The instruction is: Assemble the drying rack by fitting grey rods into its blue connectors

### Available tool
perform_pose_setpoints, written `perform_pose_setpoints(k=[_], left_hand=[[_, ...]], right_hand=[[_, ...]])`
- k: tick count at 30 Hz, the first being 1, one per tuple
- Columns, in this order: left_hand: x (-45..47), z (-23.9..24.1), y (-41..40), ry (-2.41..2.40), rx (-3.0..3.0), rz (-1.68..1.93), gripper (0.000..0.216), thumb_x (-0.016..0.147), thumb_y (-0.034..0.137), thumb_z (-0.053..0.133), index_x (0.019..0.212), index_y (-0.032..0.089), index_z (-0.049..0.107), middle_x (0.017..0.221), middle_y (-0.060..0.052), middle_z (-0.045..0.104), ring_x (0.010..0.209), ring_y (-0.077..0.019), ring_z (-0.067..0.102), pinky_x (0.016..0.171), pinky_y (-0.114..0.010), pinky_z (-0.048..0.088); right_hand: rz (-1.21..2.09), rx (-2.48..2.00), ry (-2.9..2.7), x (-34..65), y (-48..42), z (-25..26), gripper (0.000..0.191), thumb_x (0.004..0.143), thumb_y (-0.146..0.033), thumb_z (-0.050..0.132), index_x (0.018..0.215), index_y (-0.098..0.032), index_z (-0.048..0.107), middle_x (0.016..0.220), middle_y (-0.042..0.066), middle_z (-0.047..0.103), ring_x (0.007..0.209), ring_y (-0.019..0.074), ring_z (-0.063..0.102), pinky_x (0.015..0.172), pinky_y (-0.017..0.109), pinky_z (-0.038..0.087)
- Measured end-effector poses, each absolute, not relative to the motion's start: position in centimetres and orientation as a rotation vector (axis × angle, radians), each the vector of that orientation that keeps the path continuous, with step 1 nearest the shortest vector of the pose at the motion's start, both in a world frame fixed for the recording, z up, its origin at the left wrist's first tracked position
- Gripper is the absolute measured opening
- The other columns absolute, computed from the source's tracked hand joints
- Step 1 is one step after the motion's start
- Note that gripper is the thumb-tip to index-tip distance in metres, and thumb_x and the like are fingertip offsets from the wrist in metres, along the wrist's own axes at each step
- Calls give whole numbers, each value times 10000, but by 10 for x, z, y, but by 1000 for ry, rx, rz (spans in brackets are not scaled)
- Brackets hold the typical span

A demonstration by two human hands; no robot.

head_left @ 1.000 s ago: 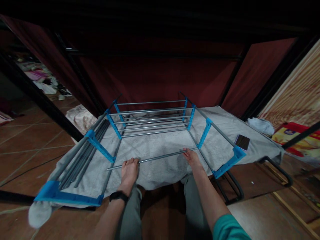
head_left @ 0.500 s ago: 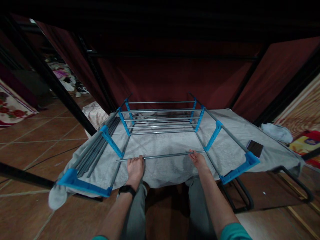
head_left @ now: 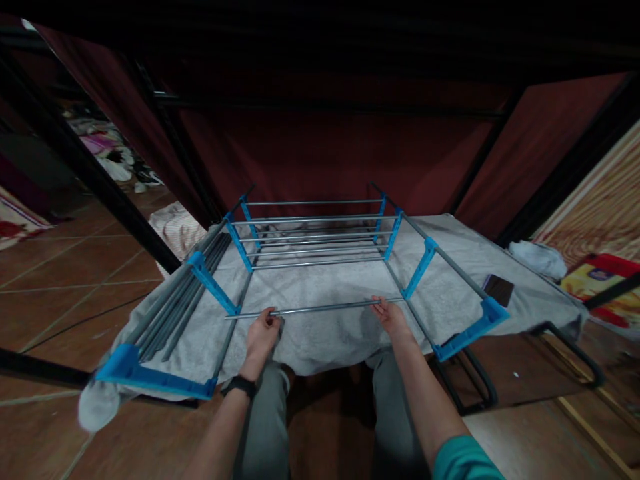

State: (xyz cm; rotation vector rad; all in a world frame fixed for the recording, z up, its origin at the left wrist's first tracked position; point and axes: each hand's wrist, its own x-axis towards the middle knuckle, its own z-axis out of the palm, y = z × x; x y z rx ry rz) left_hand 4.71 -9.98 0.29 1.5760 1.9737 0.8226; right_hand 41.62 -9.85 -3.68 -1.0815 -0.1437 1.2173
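Observation:
A thin grey metal rod (head_left: 325,307) lies crosswise in front of me, with both hands on it. My left hand (head_left: 263,331) pinches it near its left end, which pokes past the left side tube of the rack. My right hand (head_left: 389,315) grips it near the right end, close to the foot of a blue plastic bracket (head_left: 420,268). The drying rack frame (head_left: 315,253) has blue brackets on both sides and several crossbars at its far end. At the left, another blue bracket (head_left: 214,283) stands just beyond the rod's end.
Several loose rods (head_left: 185,300) lie along the left side on a grey cloth (head_left: 320,340). A dark phone (head_left: 499,289) rests at the right. Black posts (head_left: 95,153) and a dark red curtain (head_left: 320,153) surround the surface. A black metal chair frame (head_left: 480,393) is at lower right.
My left hand has turned from lying over the rod to a fingertip pinch on it. The right hand keeps its place at the right end. The view has shifted slightly.

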Motion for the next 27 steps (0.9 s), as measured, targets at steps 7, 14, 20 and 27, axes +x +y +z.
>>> perform_pose_setpoints(k=[7, 14, 20, 27], left_hand=[[48, 0, -99, 1461, 1027, 1469, 297, 733, 321, 675, 990, 173, 674, 883, -42, 689, 761, -142, 631, 720, -270, 518], [42, 4, -97, 1180, 412, 1612, 109, 803, 149, 636, 741, 177, 551, 808, -27, 694, 775, -136, 691, 739, -274, 558], [51, 4, -97, 1222, 158, 1559, 171, 878, 51, 543, 746, 158, 557, 701, -7, 656, 611, -82, 637, 649, -221, 559], [50, -3, -94, 1275, 163, 1568, 184, 889, 20, 527, 749, 132, 568, 673, -14, 651, 564, -78, 623, 595, -194, 556]], right_hand=[[1229, -1060, -134, 417, -99, -39, 162, 812, -72, 567, 736, -213, 591, 772, 36, 732, 765, 159, 707, 782, 320, 605], [1238, -1058, -115, 417, -100, -38, 176, 814, -60, 553, 759, -224, 584, 757, 28, 727, 757, 160, 710, 718, 305, 611], [1243, -1067, -84, 419, -99, -36, 173, 825, -62, 529, 769, -218, 579, 752, 28, 725, 733, 146, 702, 713, 287, 604], [1261, -1078, -57, 420, -100, -33, 152, 845, -96, 509, 763, -207, 573, 762, 47, 730, 731, 150, 703, 745, 296, 595]])
